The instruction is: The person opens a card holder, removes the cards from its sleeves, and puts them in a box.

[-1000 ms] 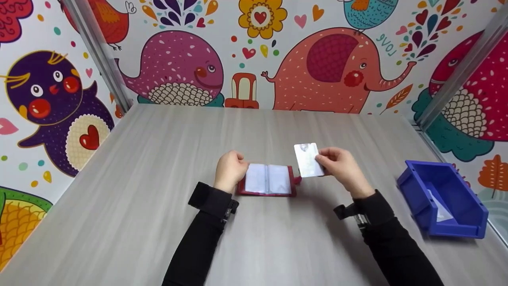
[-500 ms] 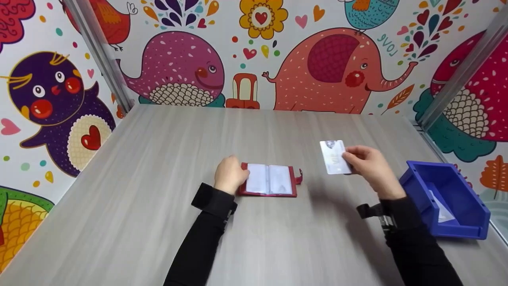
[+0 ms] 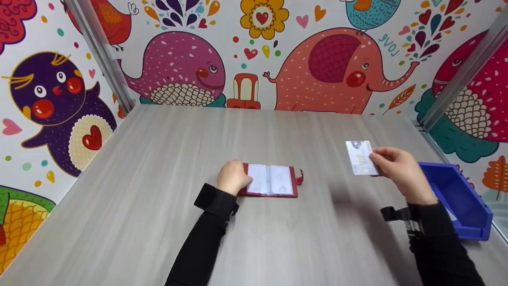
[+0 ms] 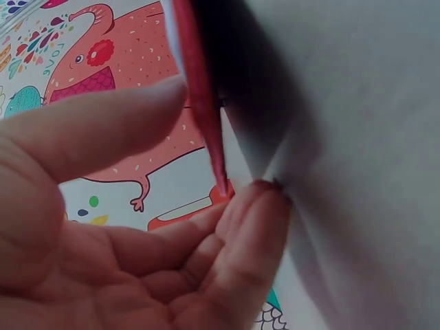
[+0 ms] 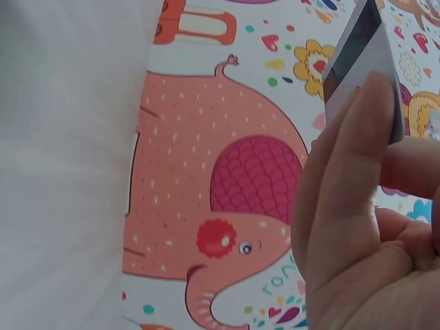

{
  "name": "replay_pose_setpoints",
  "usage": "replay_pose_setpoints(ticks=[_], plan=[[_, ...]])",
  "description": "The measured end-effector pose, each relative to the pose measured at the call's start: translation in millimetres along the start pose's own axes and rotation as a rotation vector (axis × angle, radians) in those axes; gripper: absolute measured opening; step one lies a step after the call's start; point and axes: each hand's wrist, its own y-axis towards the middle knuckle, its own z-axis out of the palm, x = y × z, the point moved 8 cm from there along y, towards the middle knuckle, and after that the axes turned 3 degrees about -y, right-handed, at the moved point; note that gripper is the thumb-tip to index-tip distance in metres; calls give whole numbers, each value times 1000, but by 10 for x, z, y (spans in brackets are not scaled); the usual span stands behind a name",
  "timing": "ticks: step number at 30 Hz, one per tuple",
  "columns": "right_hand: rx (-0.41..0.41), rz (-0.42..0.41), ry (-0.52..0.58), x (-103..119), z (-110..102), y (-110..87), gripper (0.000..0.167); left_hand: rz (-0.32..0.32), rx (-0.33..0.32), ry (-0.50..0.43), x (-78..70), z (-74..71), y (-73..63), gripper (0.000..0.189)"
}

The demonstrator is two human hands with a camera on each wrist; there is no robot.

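Note:
A small red card holder (image 3: pixel 281 180) lies spread on the table, its clear sleeves facing up and a strap sticking out on the right. My left hand (image 3: pixel 233 177) grips its left edge. In the left wrist view the thumb presses the inner side of the red cover (image 4: pixel 201 93), while the other fingers curl around below its edge. Over the table to the right, my right hand (image 3: pixel 403 172) pinches a white card (image 3: pixel 359 159) marked VIP between thumb and fingers. The right wrist view shows the back of that card (image 5: pixel 357 65), which has a dark stripe.
A blue bin (image 3: pixel 462 198) stands at the table's right side, partly behind my right forearm, with something white inside. Walls printed with cartoon animals, joined by metal posts (image 3: pixel 99 55), enclose the wood-grain table (image 3: pixel 178 135).
My right hand has carried the card rightward, away from the card holder toward the bin side. The left hand has shifted slightly down along the holder's left edge, and the holder stays in place.

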Motion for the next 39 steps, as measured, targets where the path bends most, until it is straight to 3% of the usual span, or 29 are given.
replay_pose_setpoints(ticks=[16,25,39], plan=[[-51,66,-5,-345,-568,-205,63,19,28,26,-12,40,4,19],[-135,143,-87,-589,-798,-264,68,21,33,21,-19,43,4,18],[-237,209,-113,-912,-1197,-315,62,6,37,23,-12,38,1,20]])
